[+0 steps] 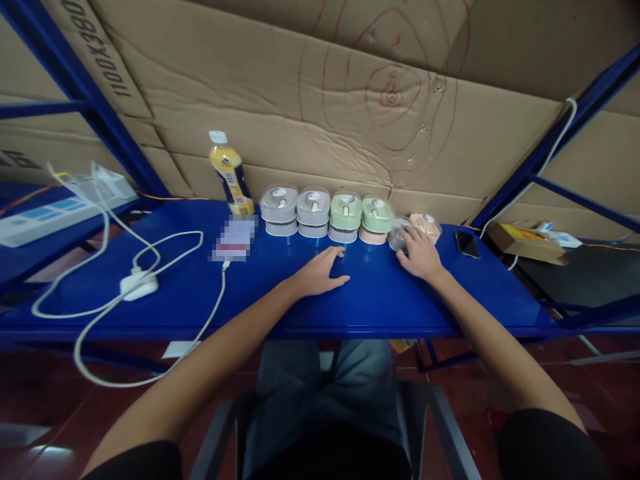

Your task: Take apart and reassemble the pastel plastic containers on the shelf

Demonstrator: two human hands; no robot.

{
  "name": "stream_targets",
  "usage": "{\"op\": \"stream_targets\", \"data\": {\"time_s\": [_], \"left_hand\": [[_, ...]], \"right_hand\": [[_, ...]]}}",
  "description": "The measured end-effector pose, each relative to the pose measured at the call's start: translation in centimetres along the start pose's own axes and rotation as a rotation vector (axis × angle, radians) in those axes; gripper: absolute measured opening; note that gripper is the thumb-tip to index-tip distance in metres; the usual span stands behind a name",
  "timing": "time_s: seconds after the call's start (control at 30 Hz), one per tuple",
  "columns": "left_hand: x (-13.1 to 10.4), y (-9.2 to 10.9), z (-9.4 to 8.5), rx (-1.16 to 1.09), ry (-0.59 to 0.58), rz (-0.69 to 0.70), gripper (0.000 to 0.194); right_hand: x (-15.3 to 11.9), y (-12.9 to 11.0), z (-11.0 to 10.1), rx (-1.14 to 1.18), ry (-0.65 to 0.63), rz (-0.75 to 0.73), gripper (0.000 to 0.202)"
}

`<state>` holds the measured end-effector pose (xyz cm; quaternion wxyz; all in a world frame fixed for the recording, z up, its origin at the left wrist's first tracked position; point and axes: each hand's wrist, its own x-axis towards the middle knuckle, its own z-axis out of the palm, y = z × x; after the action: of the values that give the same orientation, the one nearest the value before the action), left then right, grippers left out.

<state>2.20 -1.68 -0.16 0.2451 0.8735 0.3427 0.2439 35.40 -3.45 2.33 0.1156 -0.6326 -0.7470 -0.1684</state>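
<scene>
My left hand (320, 272) rests over the blue table with thumb and fingers apart, holding nothing, just in front of the stacked boxes. With my right hand (420, 253) I grip a small grey lidded box (397, 237), my fingers over its top and thumb at its front; part of it is hidden. A peach box (429, 227) sits beside it, behind my fingers. To the left stand several two-high stacks with clear lids: a grey stack (280, 212), another grey stack (313, 213), a green-over-grey stack (345, 217) and a green-over-pink stack (376, 220).
A yellow drink bottle (231, 175) stands at the back left, behind a blurred-out phone-like object (235, 239) with a cable. A white charger (139, 285) and looping cables lie at left. A dark phone (467, 244) lies at right. Cardboard (250, 87) walls the back.
</scene>
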Motion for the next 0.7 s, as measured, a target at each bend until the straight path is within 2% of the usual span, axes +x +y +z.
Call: {"op": "stream_targets", "data": {"time_s": [0.07, 0.17, 0.23, 0.3, 0.4, 0.5, 0.63, 0.7], "left_hand": [[0.1, 0.0, 0.0, 0.009, 0.004, 0.015, 0.069], [0.1, 0.0, 0.0, -0.004, 0.003, 0.005, 0.072], [0.0, 0.0, -0.1, -0.032, 0.011, -0.017, 0.080], [0.0, 0.0, -0.2, -0.068, 0.021, -0.026, 0.092], [-0.1, -0.2, -0.1, -0.127, 0.034, 0.001, 0.113], [-0.1, -0.4, 0.1, -0.176, 0.027, 0.061, 0.125], [-0.1, -0.7, 0.0, -0.204, 0.034, 0.109, 0.125], [-0.2, -1.0, -0.4, -0.222, 0.064, 0.079, 0.125]], "right_hand": [[-1.9, -0.4, -1.1, 0.019, 0.064, 0.046, 0.054], [-4.0, -1.0, -2.6, 0.013, 0.112, 0.240, 0.068], [-4.6, -1.5, -3.3, 0.009, 0.032, 0.329, 0.080], [-4.7, -2.3, -3.7, 0.032, -0.075, 0.337, 0.080], [-4.3, -4.3, -4.1, 0.126, -0.125, 0.186, 0.070], [-3.5, -7.2, -4.1, 0.296, -0.107, -0.061, 0.075], [-1.2, -11.3, -3.1, 0.535, -0.032, -0.260, 0.077], [0.0, -12.3, -2.3, 0.649, 0.030, -0.307, 0.074]]}}
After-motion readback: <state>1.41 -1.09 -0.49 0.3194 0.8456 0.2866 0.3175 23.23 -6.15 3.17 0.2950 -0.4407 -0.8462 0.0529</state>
